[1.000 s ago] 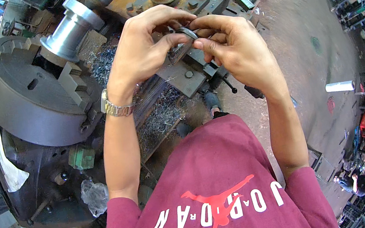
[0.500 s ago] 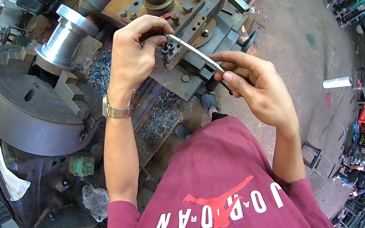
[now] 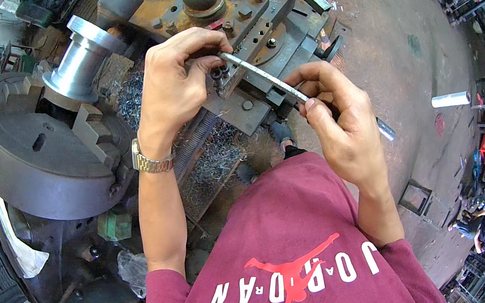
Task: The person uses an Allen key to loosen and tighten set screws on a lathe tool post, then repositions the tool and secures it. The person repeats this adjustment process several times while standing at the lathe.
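Observation:
Between my two hands runs a slim, light-grey metal bar (image 3: 265,77) with fine marks along it, slanting down to the right. My left hand (image 3: 182,84), with a metal watch on its wrist, pinches the upper end. At the lower end my right hand (image 3: 340,118) is closed, its thumb on top and fingers curled beneath. A shiny cylindrical end (image 3: 386,128) shows beside the right wrist; whether it belongs to the bar I cannot tell. Beyond the hands sits a lathe tool post (image 3: 226,24) with a ball-hubbed lever. A shiny flanged metal workpiece (image 3: 78,67) is at the chuck, left of my hands.
The big lathe chuck (image 3: 43,160) with stepped jaws fills the left side. Metal shavings (image 3: 211,157) lie below the tool post. A green block (image 3: 115,226) and clear plastic bag (image 3: 133,268) are at lower left. A white roll (image 3: 451,100) lies on the floor at right.
The bar has turned so its marked face shows more, and my right hand has shifted slightly down. Both hands keep hold. The shiny cylindrical end has come into sight by the right wrist.

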Demonstrator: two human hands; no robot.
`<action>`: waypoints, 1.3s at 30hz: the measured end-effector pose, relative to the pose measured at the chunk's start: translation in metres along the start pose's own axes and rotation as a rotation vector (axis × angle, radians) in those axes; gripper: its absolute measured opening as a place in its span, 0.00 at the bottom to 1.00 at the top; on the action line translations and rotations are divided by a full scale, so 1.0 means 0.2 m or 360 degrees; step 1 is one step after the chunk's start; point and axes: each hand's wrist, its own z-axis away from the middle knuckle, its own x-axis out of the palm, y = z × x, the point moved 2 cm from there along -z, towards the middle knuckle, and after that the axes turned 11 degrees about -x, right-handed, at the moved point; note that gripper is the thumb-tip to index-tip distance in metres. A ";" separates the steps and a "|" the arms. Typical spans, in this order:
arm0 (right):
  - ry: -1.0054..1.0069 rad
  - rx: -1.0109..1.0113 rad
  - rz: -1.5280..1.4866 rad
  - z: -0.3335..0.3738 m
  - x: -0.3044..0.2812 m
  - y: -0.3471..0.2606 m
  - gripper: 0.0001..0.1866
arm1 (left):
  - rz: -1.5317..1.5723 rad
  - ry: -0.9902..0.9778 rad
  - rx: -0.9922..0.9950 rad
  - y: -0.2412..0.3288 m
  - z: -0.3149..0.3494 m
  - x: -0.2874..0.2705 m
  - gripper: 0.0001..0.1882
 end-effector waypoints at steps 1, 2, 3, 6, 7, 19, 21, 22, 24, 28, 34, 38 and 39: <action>0.0037 -0.0047 0.0040 0.00 0.01 -0.01 0.18 | 0.0049 -0.0002 -0.0025 0.00 0.00 0.00 0.13; 0.0041 -0.0042 0.0037 0.00 0.02 -0.01 0.17 | 0.0042 -0.0010 -0.0005 0.00 0.00 -0.01 0.13; 0.0041 -0.0036 0.0035 0.00 0.04 -0.02 0.17 | 0.0036 -0.0016 0.0013 -0.01 0.00 -0.01 0.13; 0.0169 -0.0126 0.0019 -0.01 0.08 -0.04 0.13 | 0.0060 -0.0027 0.0047 -0.03 0.00 -0.01 0.12; 0.0192 -0.0111 0.0006 -0.01 0.09 -0.04 0.13 | 0.0074 -0.0031 0.0053 -0.04 0.00 -0.01 0.12; 0.1091 -0.0410 0.0117 -0.37 -0.05 0.31 0.07 | -0.0178 0.0048 0.0103 -0.02 0.02 0.02 0.10; 0.1218 -0.0485 0.0141 -0.54 -0.06 0.39 0.08 | -0.0147 0.0035 0.0055 -0.03 0.02 0.03 0.09; 0.1292 -0.0677 0.0210 -0.61 -0.06 0.40 0.08 | -0.0117 0.0022 0.0016 -0.04 0.02 0.04 0.09; 0.1414 -0.0701 0.0237 -0.75 -0.03 0.44 0.08 | -0.0065 0.0017 -0.0056 -0.05 0.03 0.05 0.09; 0.1485 -0.1107 0.0498 -0.97 0.10 0.40 0.06 | 0.0084 0.0035 -0.0222 -0.07 0.04 0.05 0.10; 0.1336 -0.1398 0.0259 -1.13 0.24 0.36 0.08 | 0.0324 0.0045 -0.0500 -0.08 0.06 0.06 0.10; 0.1102 -0.1647 0.0312 -1.10 0.14 0.37 0.09 | 0.0424 0.0205 -0.0574 -0.05 0.06 0.09 0.10; 0.0953 -0.1690 0.0325 -1.09 0.11 0.38 0.10 | 0.0335 0.0223 -0.0570 -0.04 0.06 0.09 0.09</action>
